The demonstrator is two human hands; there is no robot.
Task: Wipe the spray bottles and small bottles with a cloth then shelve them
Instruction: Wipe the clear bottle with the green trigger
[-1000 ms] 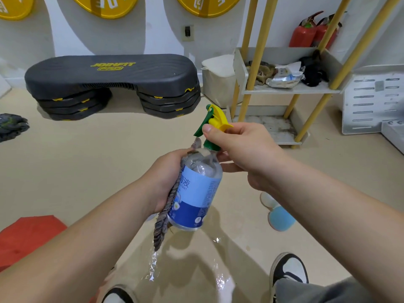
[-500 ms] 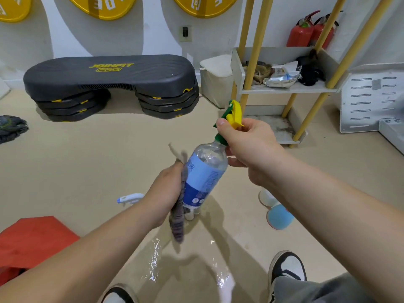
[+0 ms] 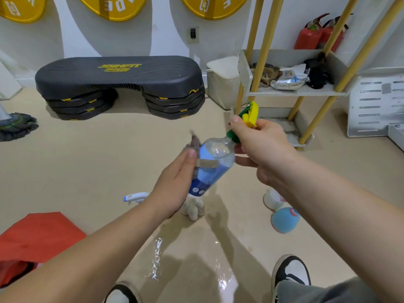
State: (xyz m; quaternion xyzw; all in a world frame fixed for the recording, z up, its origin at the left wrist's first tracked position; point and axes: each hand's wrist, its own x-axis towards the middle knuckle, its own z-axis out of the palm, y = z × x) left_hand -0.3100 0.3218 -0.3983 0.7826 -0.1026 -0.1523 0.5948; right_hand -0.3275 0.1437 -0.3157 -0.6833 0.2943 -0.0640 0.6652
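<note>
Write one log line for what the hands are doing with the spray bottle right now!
step: wiping | right hand: grips spray bottle by trigger head | left hand: holds cloth against bottle | shelved: not yet

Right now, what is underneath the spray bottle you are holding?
Below the spray bottle, small pale bottles sit on the floor. Its base and the left hand, which presses a cloth to it, cover their tops, so their number is unclear.
</note>
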